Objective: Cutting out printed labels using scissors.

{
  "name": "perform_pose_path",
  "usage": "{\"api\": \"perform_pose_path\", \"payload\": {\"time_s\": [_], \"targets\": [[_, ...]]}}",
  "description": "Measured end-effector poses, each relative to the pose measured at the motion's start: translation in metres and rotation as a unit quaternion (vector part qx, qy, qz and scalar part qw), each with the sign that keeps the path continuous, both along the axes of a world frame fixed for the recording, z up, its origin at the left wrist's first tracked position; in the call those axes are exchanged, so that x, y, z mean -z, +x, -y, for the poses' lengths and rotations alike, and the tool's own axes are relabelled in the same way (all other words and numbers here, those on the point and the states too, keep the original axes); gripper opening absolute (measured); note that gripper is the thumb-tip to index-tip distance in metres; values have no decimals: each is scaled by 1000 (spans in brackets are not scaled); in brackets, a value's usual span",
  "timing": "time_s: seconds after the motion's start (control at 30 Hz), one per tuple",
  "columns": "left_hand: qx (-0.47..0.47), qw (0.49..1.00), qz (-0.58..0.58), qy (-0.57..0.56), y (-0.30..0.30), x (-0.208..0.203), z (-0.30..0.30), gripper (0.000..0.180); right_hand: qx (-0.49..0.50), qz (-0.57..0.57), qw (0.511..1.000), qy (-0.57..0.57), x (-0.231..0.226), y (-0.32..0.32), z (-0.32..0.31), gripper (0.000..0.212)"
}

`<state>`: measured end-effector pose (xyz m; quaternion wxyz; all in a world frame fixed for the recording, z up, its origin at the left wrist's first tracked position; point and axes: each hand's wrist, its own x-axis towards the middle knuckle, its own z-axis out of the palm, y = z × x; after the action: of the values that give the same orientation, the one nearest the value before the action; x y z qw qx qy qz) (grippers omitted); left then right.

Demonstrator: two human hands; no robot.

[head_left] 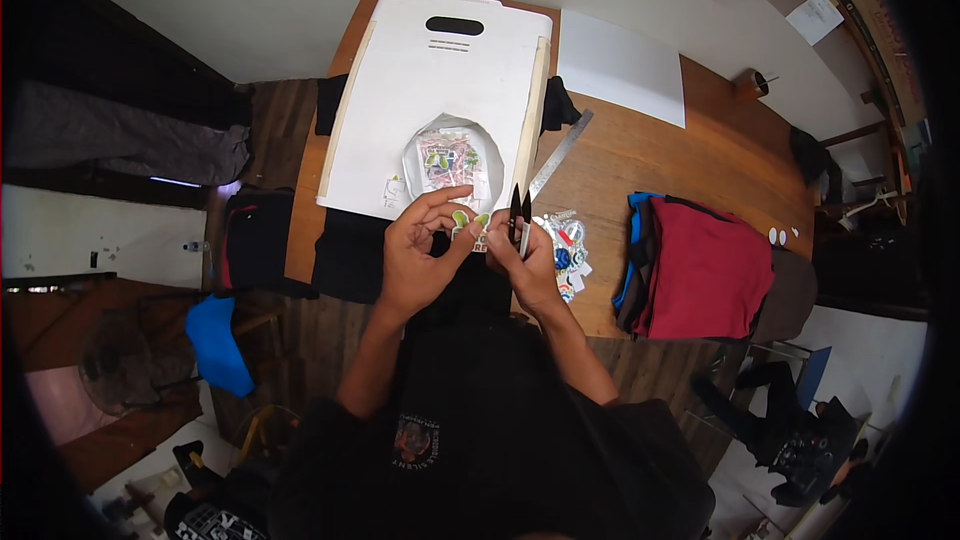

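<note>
Between my two hands, in front of the white board, is a small green-and-white sticker. My left hand pinches its left side between thumb and finger. My right hand touches the right edge of the sticker with its fingertips and also holds black-bladed scissors, points facing away from me. Just beyond my fingers, a round opening in the board shows a clear-lined hollow with paper and sticker scraps inside. Beside my right hand lies a pile of colourful cut stickers.
The white board with a handle slot lies on a wooden table. A metal ruler and a white sheet lie to its right. Folded red, blue and dark fabric is stacked farther right. A brown cup stands behind.
</note>
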<state>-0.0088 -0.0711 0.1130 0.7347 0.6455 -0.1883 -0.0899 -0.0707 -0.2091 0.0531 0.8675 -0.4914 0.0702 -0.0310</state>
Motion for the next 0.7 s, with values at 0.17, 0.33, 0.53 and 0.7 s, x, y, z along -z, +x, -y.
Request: {"api": "perform_pose_path", "payload": {"time_s": [0.17,0.33,0.53,0.7], "targets": [[20,999,-14,43,1,4,-6,43,50,-40,998,3,-4,1,-7,12],[33,998,-10,58,1,7,-8,48,67,-45,997,-13,-6,2,-5,12],[-80,995,54,-17,-7,25,3,51,110,-47,992,28,-10,3,-13,14],[-102,982,145,72,-21,37,4,28,169,-70,980,79,-14,4,-25,13]]}}
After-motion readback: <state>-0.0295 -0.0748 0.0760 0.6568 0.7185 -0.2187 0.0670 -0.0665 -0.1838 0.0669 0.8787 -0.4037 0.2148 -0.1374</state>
